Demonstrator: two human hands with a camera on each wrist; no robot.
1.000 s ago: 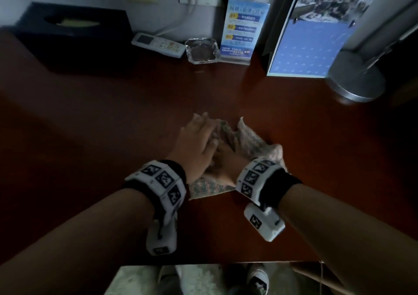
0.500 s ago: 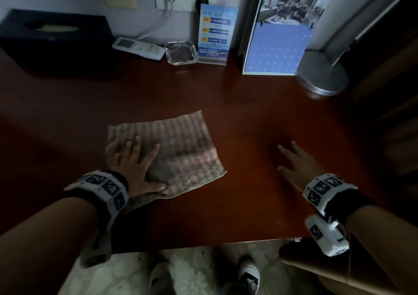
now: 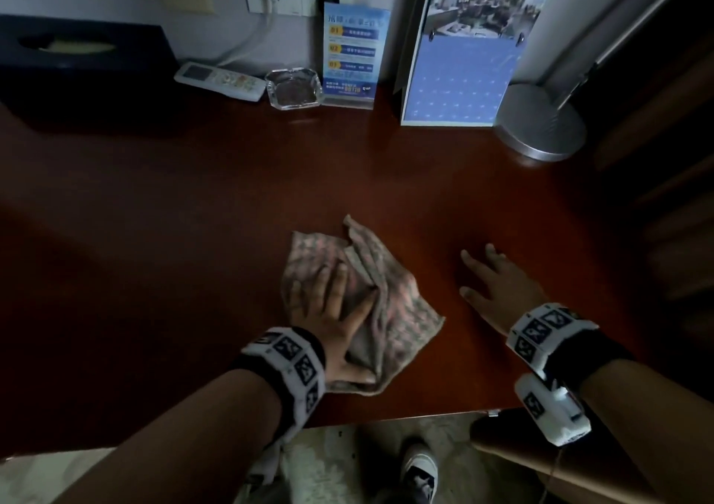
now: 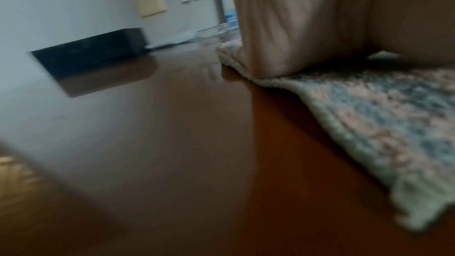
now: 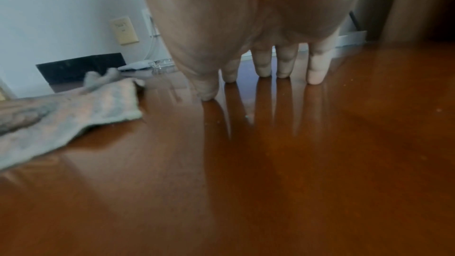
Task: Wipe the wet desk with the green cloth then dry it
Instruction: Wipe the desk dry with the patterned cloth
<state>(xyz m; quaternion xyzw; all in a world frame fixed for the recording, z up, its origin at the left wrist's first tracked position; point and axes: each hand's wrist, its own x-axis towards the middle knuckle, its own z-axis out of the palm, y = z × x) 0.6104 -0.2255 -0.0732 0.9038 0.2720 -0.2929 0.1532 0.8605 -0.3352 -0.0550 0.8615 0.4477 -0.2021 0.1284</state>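
the left hand presses with flat fingers on the bunched green cloth near the desk front edge, while the right hand, spread and empty, rests just right of it.

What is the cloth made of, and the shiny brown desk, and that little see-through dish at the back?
The cloth looks like soft woven or knitted fabric: it crumples and shows a bumpy weave. The desk looks like wood with a glossy varnish; the fingers mirror in it. It could be veneer. The dish, likely an ashtray, looks like thick clear glass, perhaps plastic.
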